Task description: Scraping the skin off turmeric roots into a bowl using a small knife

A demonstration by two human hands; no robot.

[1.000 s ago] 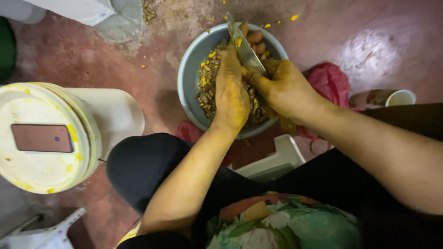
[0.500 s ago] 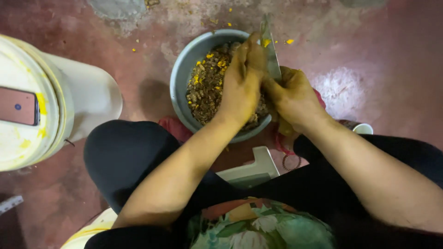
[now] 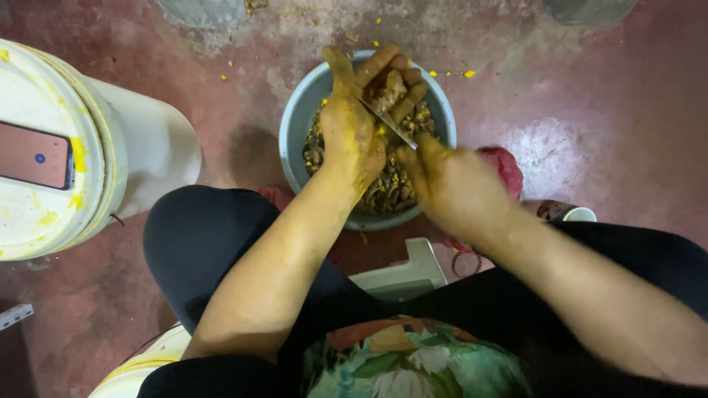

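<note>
Grey-blue basin (image 3: 299, 125): round, standing on the stained reddish floor (image 3: 605, 96) just ahead of the person's knees; filled with brown root pieces and peelings (image 3: 387, 188) flecked yellow.

Left hand (image 3: 358, 121): stained yellow, raised over the middle of the basin; fingers curled around a knobbly brown root piece (image 3: 389, 87), holding it above the heap.

Right hand (image 3: 450, 184): blurred, over the near right part of the basin; fingers closed on the handle of a knife (image 3: 391, 125); the thin blade runs up and left from this hand to meet the root piece.

White bucket (image 3: 88, 147): well left of the basin, lying on its side, lid smeared yellow; a phone (image 3: 33, 155) rests on the lid.

Red cloth (image 3: 505, 166): touching the basin's right rim; a small white cup (image 3: 579, 214) farther right.

White stool edge (image 3: 402, 276): just behind the basin, between the person's black-clad legs.

Yellow scraps (image 3: 468, 74): scattered on the floor beyond the basin's far rim.
</note>
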